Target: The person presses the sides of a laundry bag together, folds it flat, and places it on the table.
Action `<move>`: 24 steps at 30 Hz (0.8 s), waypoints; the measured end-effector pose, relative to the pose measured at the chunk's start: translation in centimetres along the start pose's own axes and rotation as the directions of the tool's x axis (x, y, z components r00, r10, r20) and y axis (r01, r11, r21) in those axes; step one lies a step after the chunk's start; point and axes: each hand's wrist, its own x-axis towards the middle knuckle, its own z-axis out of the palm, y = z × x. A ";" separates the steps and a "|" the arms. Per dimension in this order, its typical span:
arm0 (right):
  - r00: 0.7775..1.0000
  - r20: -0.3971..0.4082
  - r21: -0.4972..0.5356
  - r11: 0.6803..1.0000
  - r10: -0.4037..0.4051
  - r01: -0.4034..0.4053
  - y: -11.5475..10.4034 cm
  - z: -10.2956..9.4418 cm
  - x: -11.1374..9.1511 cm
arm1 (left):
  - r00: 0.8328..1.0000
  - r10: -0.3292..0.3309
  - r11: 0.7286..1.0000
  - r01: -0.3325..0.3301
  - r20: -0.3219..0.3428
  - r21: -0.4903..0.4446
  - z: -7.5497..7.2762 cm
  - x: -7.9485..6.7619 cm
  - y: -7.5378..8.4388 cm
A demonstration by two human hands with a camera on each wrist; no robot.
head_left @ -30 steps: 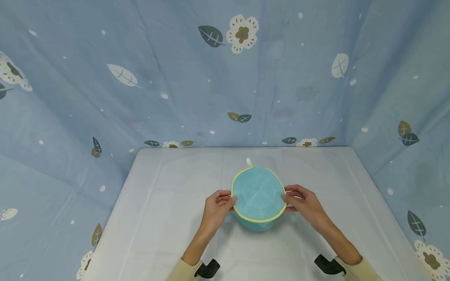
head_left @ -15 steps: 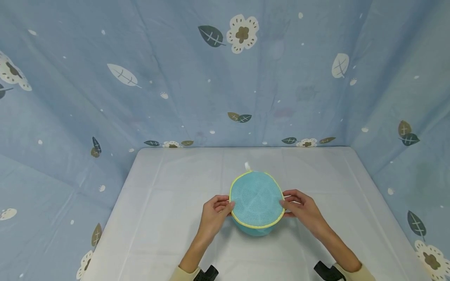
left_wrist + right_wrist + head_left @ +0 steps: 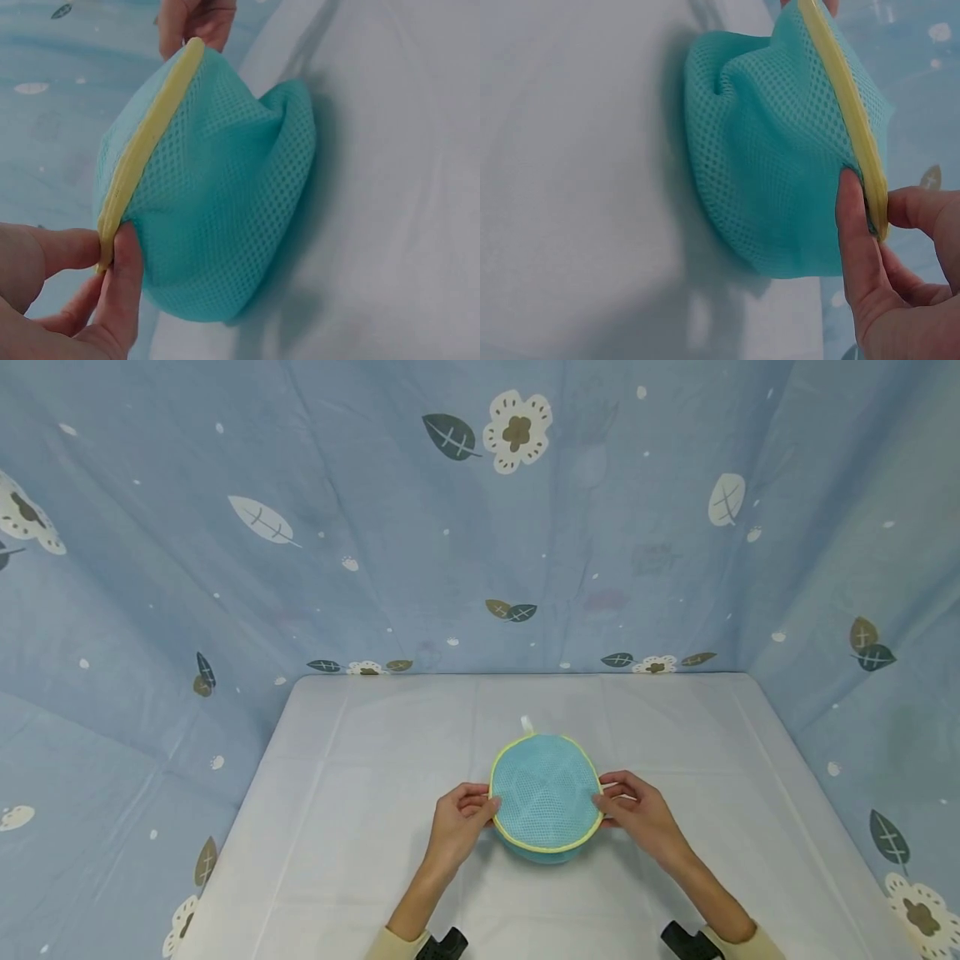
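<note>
A teal mesh laundry bag (image 3: pixel 546 792) with yellow piping round its circular top sits near the middle of the white table. My left hand (image 3: pixel 456 827) pinches the yellow edge (image 3: pixel 142 154) on the left side between thumb and fingers. On the opposite side my right hand (image 3: pixel 639 817) pinches the same edge. Below the piping, the bag's mesh side (image 3: pixel 772 150) sags and folds, its base low against the tabletop. A small white tag (image 3: pixel 527 724) sticks out at the far rim.
The white cloth-covered table (image 3: pixel 375 752) reaches back to a blue curtain (image 3: pixel 405 552) printed with leaves and flowers. The curtain also hangs along both sides. Black wrist mounts (image 3: pixel 442 943) sit at the sleeve cuffs.
Both hands have moved the laundry bag a little toward the person, keeping their pinch on the rim. Less of its side shows below the piping in the head view.
</note>
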 end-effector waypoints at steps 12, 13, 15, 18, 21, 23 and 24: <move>1.000 -0.029 -0.026 1.000 -0.004 0.003 1.7 0.3 0.3 | 1.000 0.005 0.997 -0.004 -0.021 0.071 0.5 -0.9 1.3; 0.999 -0.035 -0.027 1.000 0.000 -0.001 1.9 0.3 0.3 | 1.000 0.003 0.997 -0.001 -0.021 0.076 0.5 -0.9 1.2; 0.999 -0.043 -0.030 1.000 0.004 -0.005 2.1 0.4 0.3 | 1.000 -0.002 0.996 0.004 -0.025 0.087 0.5 -0.8 0.9; 0.999 -0.044 -0.042 0.999 0.001 -0.003 2.3 0.5 0.2 | 0.999 -0.003 0.995 0.007 -0.037 0.103 0.4 -0.3 -0.3; 0.998 -0.055 -0.058 0.998 0.008 -0.012 2.5 0.7 0.3 | 0.998 0.011 0.992 -0.004 -0.054 0.123 0.3 0.2 -1.8; 0.998 -0.063 -0.074 0.997 0.017 -0.022 2.6 0.8 0.3 | 0.998 0.017 0.991 -0.008 -0.067 0.136 0.3 0.4 -2.4; 0.997 -0.068 -0.082 0.996 0.021 -0.026 2.6 0.8 0.3 | 0.997 0.019 0.990 -0.008 -0.074 0.144 0.3 0.4 -2.6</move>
